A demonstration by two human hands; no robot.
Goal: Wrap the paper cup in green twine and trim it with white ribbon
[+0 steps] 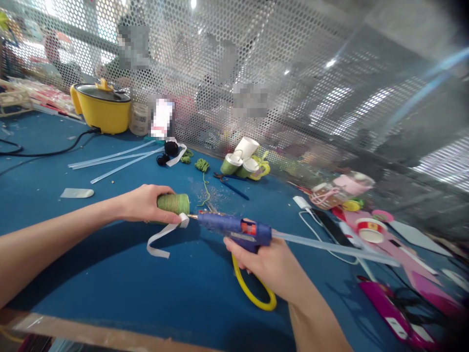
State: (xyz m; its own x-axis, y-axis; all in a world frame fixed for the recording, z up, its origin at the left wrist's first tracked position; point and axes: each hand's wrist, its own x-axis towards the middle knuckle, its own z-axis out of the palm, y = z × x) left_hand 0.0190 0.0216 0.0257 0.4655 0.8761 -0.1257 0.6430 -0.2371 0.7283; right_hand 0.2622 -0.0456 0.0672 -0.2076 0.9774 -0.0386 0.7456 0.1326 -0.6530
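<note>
My left hand (146,203) is closed around a small cup wound in green yarn (175,203), held on its side just above the blue table (110,274). A white ribbon (161,239) hangs from the cup's rim under my thumb. My right hand (264,266) grips a blue hot glue gun (234,227) by the handle. Its nozzle touches the cup's rim where the ribbon sits. A clear glue stick (330,247) juts from the gun's back, and a yellow loop (252,291) lies under my right hand.
A yellow electric pot (100,107) stands at the back left with a black cable (44,151). Clear glue sticks (113,161), green yarn scraps (201,165), paper cups (244,159), scissors (229,183) and pink craft pieces (384,234) lie about. A perforated mesh screen (278,73) closes the far side.
</note>
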